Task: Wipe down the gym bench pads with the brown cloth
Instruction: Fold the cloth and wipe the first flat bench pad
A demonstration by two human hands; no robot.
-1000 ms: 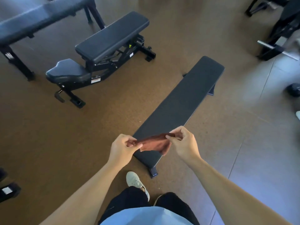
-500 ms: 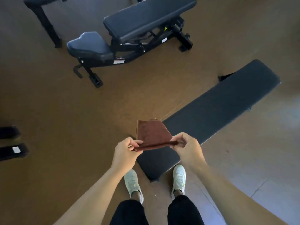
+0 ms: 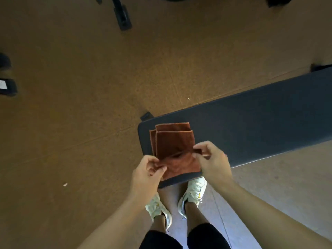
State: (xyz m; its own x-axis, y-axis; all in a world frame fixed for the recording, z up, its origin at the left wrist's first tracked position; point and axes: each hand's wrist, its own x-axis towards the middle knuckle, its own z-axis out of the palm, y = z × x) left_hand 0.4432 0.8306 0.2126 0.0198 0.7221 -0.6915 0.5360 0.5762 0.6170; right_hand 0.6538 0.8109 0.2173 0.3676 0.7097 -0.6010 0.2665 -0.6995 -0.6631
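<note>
The brown cloth, folded into layers, hangs over the near end of the flat black bench pad. My left hand pinches the cloth's left corner between thumb and fingers. Its right corner is pinched by my right hand. Both hands hold it just above the pad's near left end, with folded layers spread away from me. The bench pad runs from in front of my feet toward the upper right and out of the frame.
A black foot of another bench stands on the brown floor at the top. Dark equipment sits at the left edge. My white shoes stand just below the pad's end, on grey flooring at the right.
The view has tilted down and closer to the flat bench's near end. The cloth, held folded between both hands, now opens over the pad. The adjustable bench has left the frame.
</note>
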